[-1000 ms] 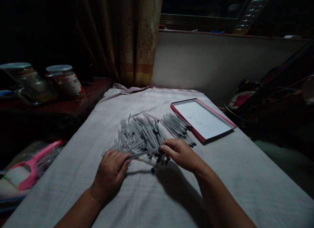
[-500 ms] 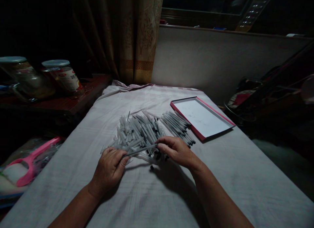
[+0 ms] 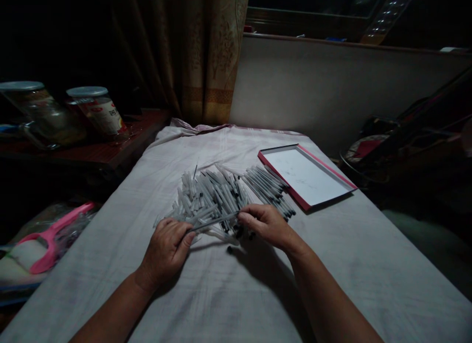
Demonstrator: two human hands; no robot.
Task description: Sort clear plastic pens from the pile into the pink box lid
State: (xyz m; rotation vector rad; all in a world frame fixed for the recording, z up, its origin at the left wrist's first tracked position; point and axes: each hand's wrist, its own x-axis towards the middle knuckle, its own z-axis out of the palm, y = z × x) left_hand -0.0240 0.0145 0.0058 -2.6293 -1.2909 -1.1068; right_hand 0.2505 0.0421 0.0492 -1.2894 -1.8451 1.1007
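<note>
A slim grey pen (image 3: 214,222) spans the gap between my two hands, slanting up to the right. My left hand (image 3: 165,249) is closed around its left end, thumb along the near side. The fingertips of my right hand (image 3: 266,227) pinch its right end; what exactly sits under those fingers is hidden. Just beyond the hands lies a loose heap of clear pen barrels and pen parts (image 3: 206,190), some with dark ends. To its right, finished-looking pens with black ends (image 3: 267,185) lie side by side. A small black cap (image 3: 231,250) rests on the cloth nearer to me.
A shallow red-rimmed box lid (image 3: 298,198) with a white inside lies right of the pens. White checked cloth (image 3: 228,303) covers the table. At left, a dark red cabinet (image 3: 121,154) carries lidded jars (image 3: 101,112); below it is a pink plastic object (image 3: 51,240).
The camera view has shifted slightly. Both hands keep their hold on the pen in almost the same pose, and the heap looks unchanged.
</note>
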